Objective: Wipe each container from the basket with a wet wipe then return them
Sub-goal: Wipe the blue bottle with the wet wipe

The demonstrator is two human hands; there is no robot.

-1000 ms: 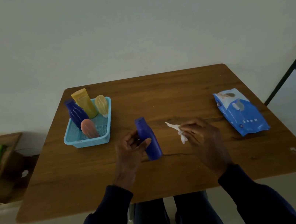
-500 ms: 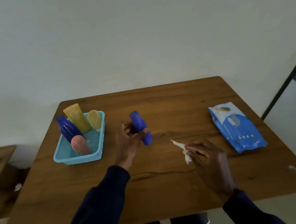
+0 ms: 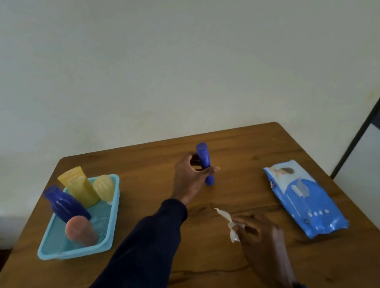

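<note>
Left hand (image 3: 190, 177): blue bottle (image 3: 205, 162) gripped upright, out over table (image 3: 247, 149) | right hand (image 3: 258, 235): white wipe (image 3: 229, 224) pinched | basket (image 3: 81, 248): four containers held

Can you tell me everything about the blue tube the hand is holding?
The blue tube is a slim, plain, deep blue cylinder that looks like smooth plastic, with a flat round top. It stands about upright, past the middle of the table, right of the basket. The left hand grips its middle, fingers wrapped around it. Whether its bottom touches the table is unclear. No label shows.
</note>
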